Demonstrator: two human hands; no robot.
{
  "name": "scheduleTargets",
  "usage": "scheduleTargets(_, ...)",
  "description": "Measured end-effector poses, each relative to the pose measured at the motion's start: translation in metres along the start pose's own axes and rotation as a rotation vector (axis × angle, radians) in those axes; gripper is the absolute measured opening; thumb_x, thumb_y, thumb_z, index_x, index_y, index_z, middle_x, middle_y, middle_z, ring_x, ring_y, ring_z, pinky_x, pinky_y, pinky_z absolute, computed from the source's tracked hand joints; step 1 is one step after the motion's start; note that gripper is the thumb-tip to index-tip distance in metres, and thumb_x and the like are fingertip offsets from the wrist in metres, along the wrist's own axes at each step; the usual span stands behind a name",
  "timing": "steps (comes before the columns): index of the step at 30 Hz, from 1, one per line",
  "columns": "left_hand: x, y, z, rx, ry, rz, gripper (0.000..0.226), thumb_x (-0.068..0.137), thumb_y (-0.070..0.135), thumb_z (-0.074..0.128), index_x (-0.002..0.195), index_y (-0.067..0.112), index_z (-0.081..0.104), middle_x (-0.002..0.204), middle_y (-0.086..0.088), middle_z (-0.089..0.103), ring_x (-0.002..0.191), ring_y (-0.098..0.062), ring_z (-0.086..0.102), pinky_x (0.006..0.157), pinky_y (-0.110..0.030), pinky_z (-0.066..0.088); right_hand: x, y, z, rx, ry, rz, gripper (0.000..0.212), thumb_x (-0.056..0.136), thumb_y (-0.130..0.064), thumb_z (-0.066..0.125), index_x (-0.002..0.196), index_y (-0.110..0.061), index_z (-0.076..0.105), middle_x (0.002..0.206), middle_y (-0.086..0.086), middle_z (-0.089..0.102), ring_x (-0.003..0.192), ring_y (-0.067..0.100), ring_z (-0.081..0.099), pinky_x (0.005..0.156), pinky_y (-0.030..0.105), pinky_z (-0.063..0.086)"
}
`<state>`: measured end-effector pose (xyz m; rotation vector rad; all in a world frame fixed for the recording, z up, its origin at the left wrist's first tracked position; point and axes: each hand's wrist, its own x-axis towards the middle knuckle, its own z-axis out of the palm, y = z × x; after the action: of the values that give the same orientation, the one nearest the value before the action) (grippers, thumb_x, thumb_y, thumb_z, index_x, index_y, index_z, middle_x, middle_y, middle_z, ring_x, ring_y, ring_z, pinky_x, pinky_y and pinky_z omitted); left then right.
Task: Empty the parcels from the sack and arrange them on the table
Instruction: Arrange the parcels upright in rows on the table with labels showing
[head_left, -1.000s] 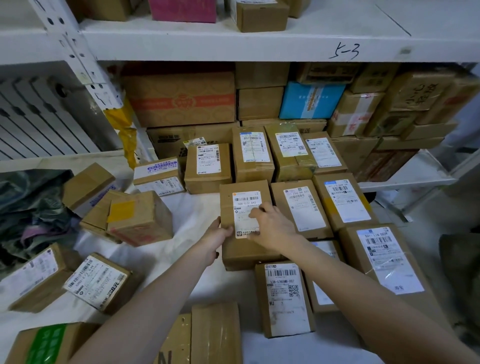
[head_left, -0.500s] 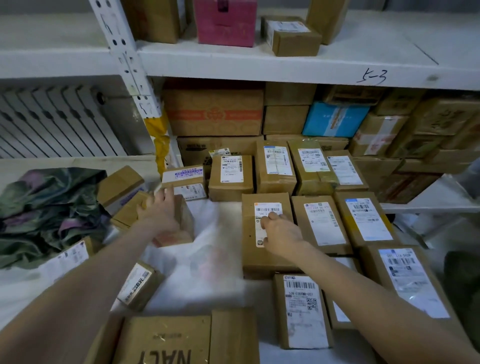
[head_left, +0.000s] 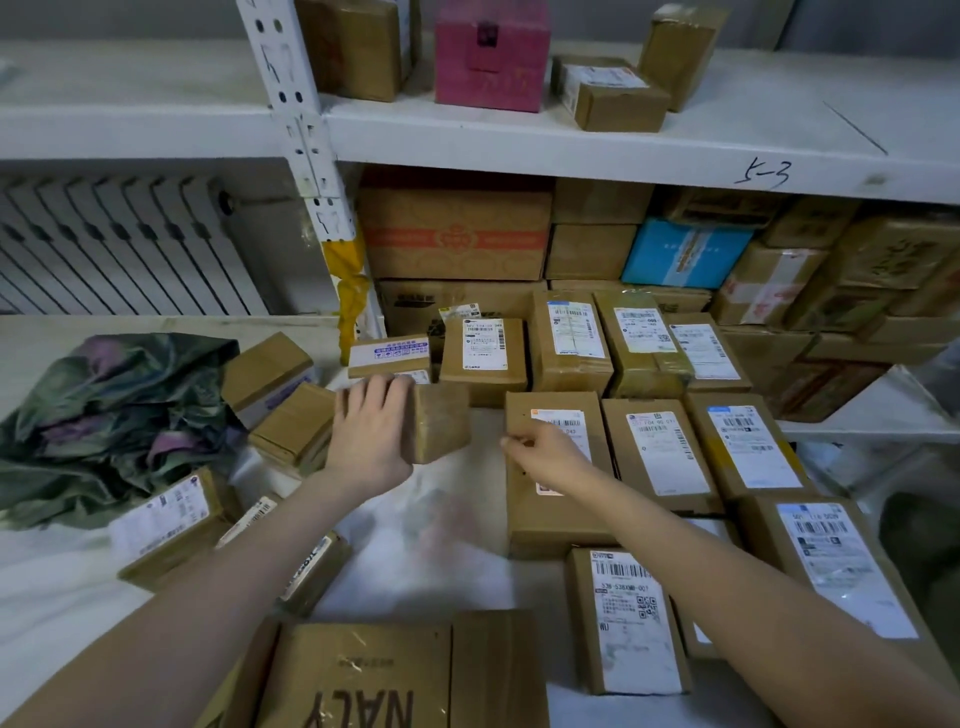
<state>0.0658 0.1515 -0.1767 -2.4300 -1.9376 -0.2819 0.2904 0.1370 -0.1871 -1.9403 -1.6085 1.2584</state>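
My left hand (head_left: 371, 431) grips a small plain brown box (head_left: 441, 422) from its left side, just left of the arranged rows. My right hand (head_left: 548, 451) rests with loosely curled fingers on the top left part of a labelled brown parcel (head_left: 558, 512) and holds nothing. To the right, several labelled parcels (head_left: 657, 452) lie label up in neat rows. Loose parcels (head_left: 296, 426) are scattered on the left over white sacking (head_left: 441, 525). A crumpled green and purple bag (head_left: 104, 410) lies at the far left.
Stacked cartons (head_left: 457, 234) fill the shelf bay behind the rows, under a white shelf board (head_left: 571, 143) with more boxes. A white shelf post (head_left: 306, 156) stands at the back centre, a radiator (head_left: 104, 244) to its left. A large brown carton (head_left: 363, 675) sits nearest me.
My left hand left the labelled parcel, reached to the loose pile, took the small brown box and carried it right. My right hand stayed on the labelled parcel, sliding towards its left edge.
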Motion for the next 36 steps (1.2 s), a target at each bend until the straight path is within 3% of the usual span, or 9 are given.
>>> scheduleTargets(5, -0.021, 0.008, -0.008, -0.024, 0.324, 0.312, 0.090, 0.051, 0.032, 0.084, 0.127, 0.017, 0.038, 0.123, -0.006, 0.039, 0.118, -0.029, 0.040, 0.106, -0.058, 0.030, -0.013, -0.041, 0.017, 1.073, -0.353, 0.341, 0.088, 0.072, -0.065, 0.069, 0.141, -0.021, 0.035, 0.125, 0.017, 0.056, 0.097, 0.033, 0.064, 0.085, 0.048, 0.050)
scheduleTargets(9, -0.035, 0.008, -0.016, 0.010, 0.398, 0.448, 0.086, 0.058, 0.035, 0.083, 0.130, 0.017, 0.040, 0.127, -0.006, 0.039, 0.123, -0.029, 0.039, 0.109, -0.057, 0.018, -0.014, -0.055, 0.017, 1.315, -0.257, 0.369, 0.075, 0.066, -0.045, 0.081, 0.127, -0.013, 0.051, 0.118, 0.015, 0.062, 0.106, 0.032, 0.061, 0.078, 0.044, 0.055)
scheduleTargets(14, -0.053, -0.012, -0.029, -0.276, 0.269, 0.358, 0.081, 0.075, 0.070, 0.059, 0.137, 0.022, 0.038, 0.141, -0.006, 0.034, 0.136, -0.024, 0.029, 0.111, -0.057, 0.025, -0.013, -0.061, 0.021, 1.182, -0.144, 0.261, 0.054, 0.074, -0.036, 0.070, 0.123, -0.014, 0.060, 0.120, 0.013, 0.066, 0.111, 0.030, 0.061, 0.089, 0.040, 0.052)
scheduleTargets(18, -0.059, -0.010, -0.059, -1.084, 0.062, -0.391, 0.092, 0.074, 0.060, 0.068, 0.146, 0.023, 0.024, 0.148, -0.001, 0.032, 0.138, -0.019, 0.030, 0.109, -0.038, 0.028, -0.019, -0.059, 0.025, 1.173, -0.101, 0.148, 0.074, 0.066, -0.027, 0.075, 0.134, -0.020, 0.049, 0.123, 0.011, 0.064, 0.112, 0.029, 0.061, 0.074, 0.039, 0.056)
scheduleTargets(21, -0.060, -0.015, -0.066, -1.507, -0.368, -0.701, 0.086, 0.069, 0.047, 0.075, 0.141, 0.023, 0.035, 0.136, -0.001, 0.053, 0.126, -0.024, 0.048, 0.114, -0.052, 0.022, -0.025, -0.057, 0.028, 1.117, -0.168, 0.048, 0.077, 0.063, -0.022, 0.071, 0.136, -0.021, 0.047, 0.127, 0.014, 0.063, 0.112, 0.031, 0.062, 0.074, 0.039, 0.056)
scheduleTargets(23, -0.068, -0.022, -0.064, -1.570, -0.521, -0.702, 0.070, 0.062, 0.042, 0.075, 0.125, 0.020, 0.054, 0.118, -0.004, 0.067, 0.113, -0.021, 0.058, 0.113, -0.057, 0.023, -0.028, -0.060, 0.029, 1.041, -0.259, -0.002, 0.074, 0.064, -0.021, 0.069, 0.136, -0.020, 0.047, 0.128, 0.014, 0.063, 0.115, 0.032, 0.061, 0.077, 0.039, 0.056)
scheduleTargets(27, -0.067, -0.034, -0.058, -1.591, -0.540, -0.749, 0.045, 0.075, 0.033, 0.075, 0.116, 0.021, 0.060, 0.111, -0.004, 0.069, 0.107, -0.020, 0.059, 0.110, -0.055, 0.032, -0.027, -0.067, 0.023, 0.862, -0.304, 0.024, 0.065, 0.066, -0.022, 0.072, 0.128, -0.018, 0.054, 0.120, 0.011, 0.068, 0.112, 0.029, 0.063, 0.094, 0.045, 0.050)
scheduleTargets(32, -0.061, -0.032, -0.035, -1.648, -0.451, -1.100, 0.060, 0.070, 0.034, 0.081, 0.114, 0.017, 0.044, 0.115, -0.010, 0.053, 0.112, -0.029, 0.049, 0.111, -0.051, 0.030, -0.011, -0.052, 0.008, 0.603, 0.157, 0.098, 0.030, 0.091, -0.011, 0.062, 0.119, -0.014, 0.054, 0.098, 0.005, 0.063, 0.098, 0.019, 0.059, 0.086, 0.034, 0.049)
scheduleTargets(36, -0.058, -0.027, -0.013, -1.598, -0.479, -1.211, 0.066, 0.066, 0.034, 0.084, 0.121, 0.015, 0.053, 0.110, -0.011, 0.063, 0.107, -0.029, 0.056, 0.106, -0.044, 0.037, 0.004, -0.034, 0.011, 0.175, 0.208, -0.058, 0.033, 0.090, -0.008, 0.059, 0.124, -0.009, 0.059, 0.117, 0.010, 0.062, 0.108, 0.022, 0.059, 0.088, 0.030, 0.047)
